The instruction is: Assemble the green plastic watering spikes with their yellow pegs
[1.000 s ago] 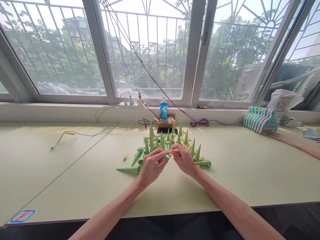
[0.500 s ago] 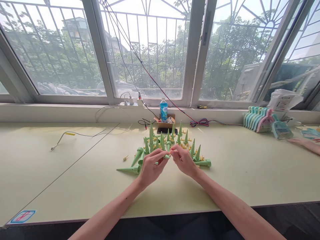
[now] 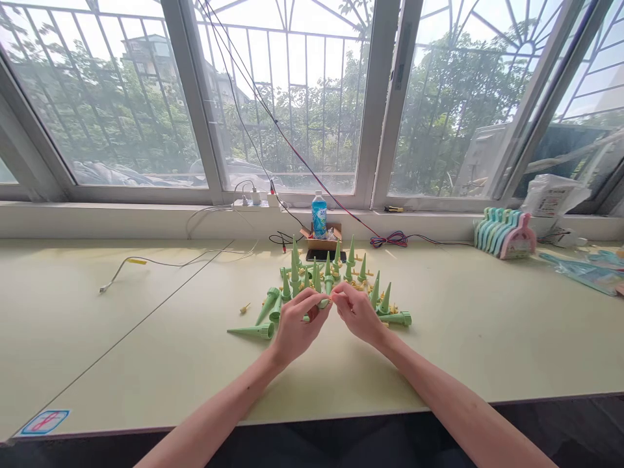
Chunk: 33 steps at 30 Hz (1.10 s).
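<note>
My left hand (image 3: 301, 324) is closed around a green plastic plant watering spike (image 3: 324, 303), mostly hidden by the fingers. Right at its end, the fingertips of my right hand (image 3: 359, 313) are pinched together on something too small and covered to name. Both hands meet just above the table. Behind them several more green spikes stand upright, such as one spike (image 3: 351, 255), with small yellow valves (image 3: 361, 285) scattered among them. To the left a spike (image 3: 253, 331) lies on its side, and a single yellow valve (image 3: 244, 308) rests apart.
A blue bottle (image 3: 318, 218) stands in a small carton (image 3: 324, 244) behind a dark phone (image 3: 325, 256). Coiled cable (image 3: 389, 239) lies near the sill. At right are a row of pastel dustpan-like pieces (image 3: 504, 235) and teal pieces in clear plastic (image 3: 582, 270).
The green spike in my left hand has turned slightly; both hands stay in place. At far right, another person's hand has left view and a teal bagged piece has shifted right, away from the row.
</note>
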Each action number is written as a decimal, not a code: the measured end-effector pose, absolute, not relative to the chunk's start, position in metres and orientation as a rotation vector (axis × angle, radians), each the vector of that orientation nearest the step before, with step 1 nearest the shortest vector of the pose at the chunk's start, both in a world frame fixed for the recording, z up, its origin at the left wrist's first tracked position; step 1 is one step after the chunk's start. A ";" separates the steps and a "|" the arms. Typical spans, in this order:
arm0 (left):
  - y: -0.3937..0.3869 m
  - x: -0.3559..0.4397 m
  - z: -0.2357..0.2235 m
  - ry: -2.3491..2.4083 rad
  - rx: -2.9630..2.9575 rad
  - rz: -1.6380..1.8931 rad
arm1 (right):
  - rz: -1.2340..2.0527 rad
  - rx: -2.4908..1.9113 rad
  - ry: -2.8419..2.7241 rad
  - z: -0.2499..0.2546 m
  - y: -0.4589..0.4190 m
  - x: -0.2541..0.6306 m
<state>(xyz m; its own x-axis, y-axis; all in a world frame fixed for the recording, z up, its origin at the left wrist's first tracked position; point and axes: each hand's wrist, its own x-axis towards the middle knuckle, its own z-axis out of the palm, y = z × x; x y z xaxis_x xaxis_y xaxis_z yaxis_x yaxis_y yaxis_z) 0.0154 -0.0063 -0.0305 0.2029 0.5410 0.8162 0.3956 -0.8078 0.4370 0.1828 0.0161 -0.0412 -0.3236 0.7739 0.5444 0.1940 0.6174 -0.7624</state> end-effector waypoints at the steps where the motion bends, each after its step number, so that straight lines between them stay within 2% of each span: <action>1: -0.006 0.016 -0.031 0.927 2.325 1.674 | 0.725 -0.780 -1.841 -0.041 0.016 0.183; 23: -0.004 0.015 -0.025 1.069 2.030 1.455 | 0.556 -0.852 -1.892 -0.039 0.016 0.182; 33: -0.003 0.015 -0.025 1.051 1.901 1.431 | 0.629 -0.834 -1.923 -0.041 0.015 0.182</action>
